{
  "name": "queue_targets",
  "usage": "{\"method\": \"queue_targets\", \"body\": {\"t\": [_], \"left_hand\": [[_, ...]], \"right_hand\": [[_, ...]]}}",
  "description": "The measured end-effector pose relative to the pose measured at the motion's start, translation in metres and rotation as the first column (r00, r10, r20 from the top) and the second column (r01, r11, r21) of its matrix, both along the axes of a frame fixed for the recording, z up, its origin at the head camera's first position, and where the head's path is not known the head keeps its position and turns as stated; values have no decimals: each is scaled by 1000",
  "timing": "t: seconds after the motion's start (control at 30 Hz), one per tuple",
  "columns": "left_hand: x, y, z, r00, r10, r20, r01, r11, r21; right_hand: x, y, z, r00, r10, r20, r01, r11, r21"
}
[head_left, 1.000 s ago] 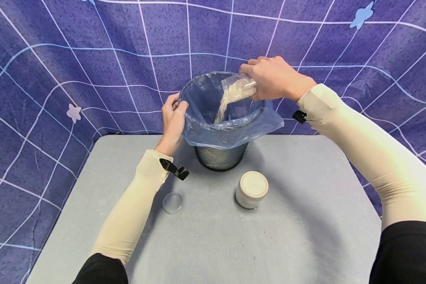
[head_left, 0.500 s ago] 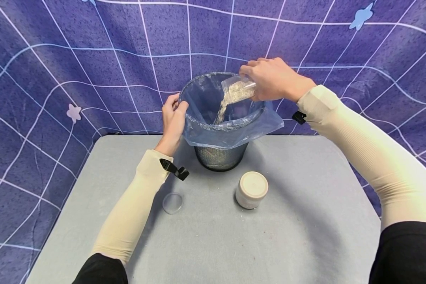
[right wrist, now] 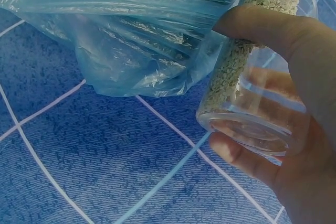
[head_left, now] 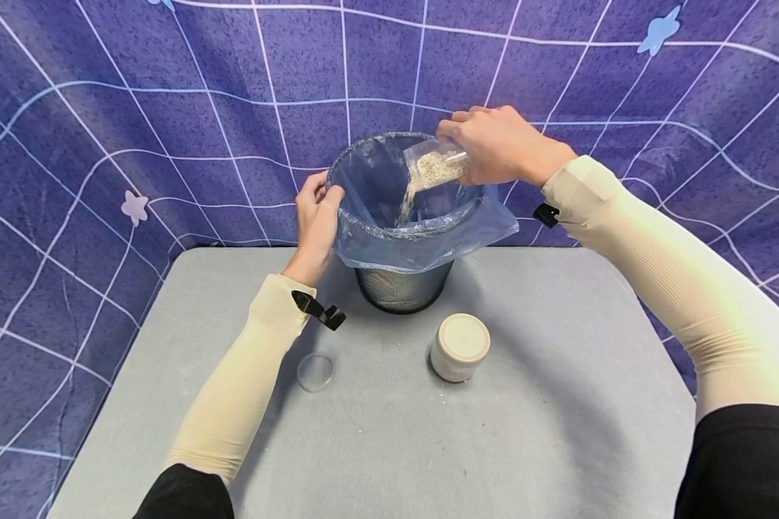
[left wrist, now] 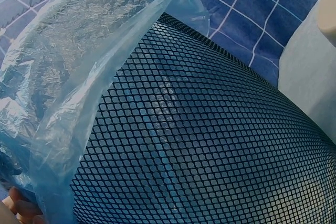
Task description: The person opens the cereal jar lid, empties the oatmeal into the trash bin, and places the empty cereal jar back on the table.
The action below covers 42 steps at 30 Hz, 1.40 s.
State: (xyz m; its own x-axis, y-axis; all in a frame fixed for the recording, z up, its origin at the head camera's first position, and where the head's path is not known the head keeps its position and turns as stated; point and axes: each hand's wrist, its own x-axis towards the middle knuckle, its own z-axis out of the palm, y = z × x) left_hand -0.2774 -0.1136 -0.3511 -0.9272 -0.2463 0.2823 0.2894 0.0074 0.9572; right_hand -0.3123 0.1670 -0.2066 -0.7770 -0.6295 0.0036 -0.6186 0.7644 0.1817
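Observation:
My right hand grips a clear jar of pale oat-like flakes, tipped over the mouth of a black mesh wastebasket. A stream of flakes falls from the jar's mouth into the blue bin liner that lines the basket and hangs over its rim. At the basket's left side, my left hand holds the rim and liner, thumb inside and fingers outside. In the left wrist view the mesh wall fills most of the picture, and only a few fingertips show.
On the grey table, a cream-lidded tub stands in front of the basket. A clear round lid lies to its left. Small crumbs dot the tabletop. Behind the table hangs a purple gridded cloth.
Flakes keep pouring, and the amount in the jar has dropped. The falling stream has grown thinner. Both hands and the basket stay nearly in place.

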Motion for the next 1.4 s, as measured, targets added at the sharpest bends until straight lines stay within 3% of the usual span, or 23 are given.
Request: {"method": "queue_targets", "body": {"t": [1.4], "left_hand": [[-1, 0, -2, 1000, -6, -17, 6, 1000, 14]], "right_hand": [[2, 0, 0, 999, 22, -36, -22, 1000, -4]]}}
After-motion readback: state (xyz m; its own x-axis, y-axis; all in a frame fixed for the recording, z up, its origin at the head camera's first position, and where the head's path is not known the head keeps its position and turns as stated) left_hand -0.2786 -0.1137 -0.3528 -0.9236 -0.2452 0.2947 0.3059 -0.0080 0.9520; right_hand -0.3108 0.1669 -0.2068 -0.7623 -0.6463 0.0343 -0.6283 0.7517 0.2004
